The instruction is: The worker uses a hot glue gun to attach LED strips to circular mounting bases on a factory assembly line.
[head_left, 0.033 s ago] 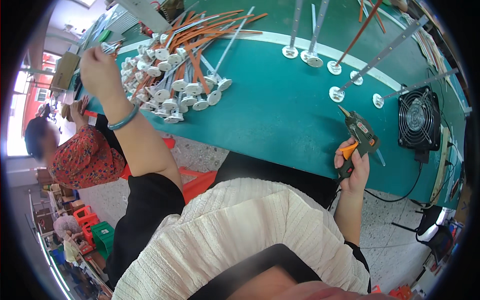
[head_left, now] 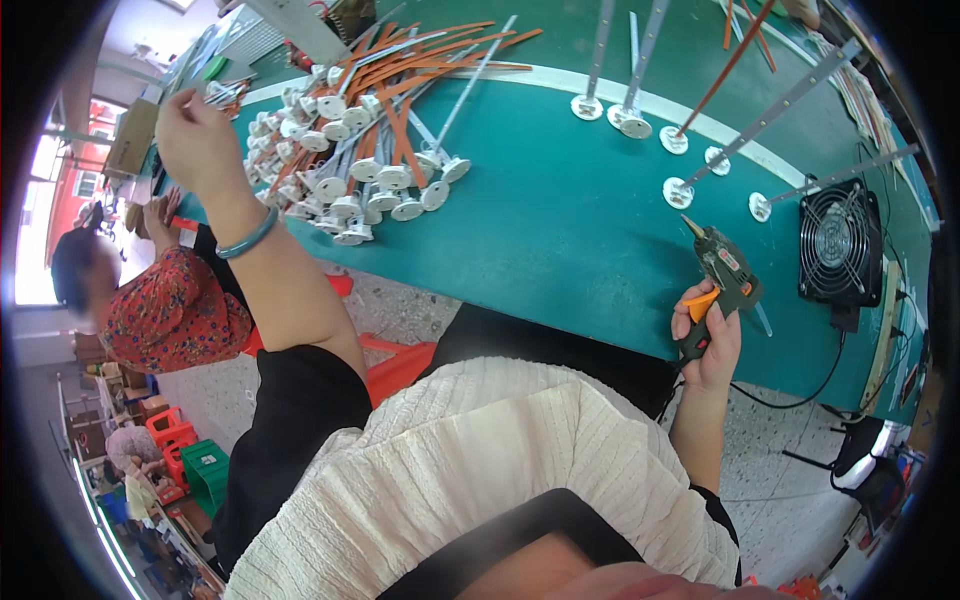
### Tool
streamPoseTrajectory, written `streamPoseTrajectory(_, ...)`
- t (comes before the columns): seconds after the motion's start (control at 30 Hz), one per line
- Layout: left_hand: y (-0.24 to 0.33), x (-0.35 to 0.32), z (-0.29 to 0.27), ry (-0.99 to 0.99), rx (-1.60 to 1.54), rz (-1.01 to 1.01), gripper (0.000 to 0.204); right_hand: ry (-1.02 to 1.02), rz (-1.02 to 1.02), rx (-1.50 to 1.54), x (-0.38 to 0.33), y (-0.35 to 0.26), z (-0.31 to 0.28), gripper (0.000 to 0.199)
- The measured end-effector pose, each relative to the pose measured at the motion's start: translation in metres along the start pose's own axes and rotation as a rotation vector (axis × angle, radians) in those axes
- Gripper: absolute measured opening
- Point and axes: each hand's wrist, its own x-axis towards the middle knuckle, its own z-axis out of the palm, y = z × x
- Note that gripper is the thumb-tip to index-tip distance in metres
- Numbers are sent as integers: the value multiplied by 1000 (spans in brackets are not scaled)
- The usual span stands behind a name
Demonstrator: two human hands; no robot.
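My right hand [head_left: 712, 340] grips a dark green hot glue gun [head_left: 725, 265] with an orange trigger, low over the table's front edge. Its nozzle points up and away, toward a strip on a white round base [head_left: 678, 193]. A pale glue stick pokes out behind it. My left hand [head_left: 198, 140] is raised at the far left with the fingers curled in; whatever they may hold is hidden. Just right of that hand lies a heap of orange and grey strips [head_left: 400, 75] with white round bases [head_left: 345, 205] at their near ends.
Several strips stand upright on round bases, such as one grey strip [head_left: 645, 60], at the back right of the green table [head_left: 540, 220]. A black fan [head_left: 838, 240] stands at the right, with cables. At the left sits another person in a red floral top [head_left: 180, 310].
The view has shifted slightly, so the table's things sit a little further right. My left hand has moved slightly left relative to the heap. The glue gun stays in my right hand.
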Motion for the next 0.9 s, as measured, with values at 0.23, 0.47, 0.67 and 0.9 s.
streamPoseTrajectory(0.23, 127, -107, 75, -954, -159, 506, 35, 38, -37, -4, -7, -1, -4, 38)
streamPoseTrajectory(0.47, 102, -92, 112, -1182, -257, 500, 33, 44, -50, -74, -7, 3, 3, 33)
streamPoseTrajectory(0.67, 102, -103, 49, -1173, -1064, 65, 15, 76, -27, -114, -6, 1, 3, 32)
streamPoseTrajectory(0.9, 165, -185, 19, -1149, -1224, 298, 12, 11, -37, -379, -8, 3, 23, 30)
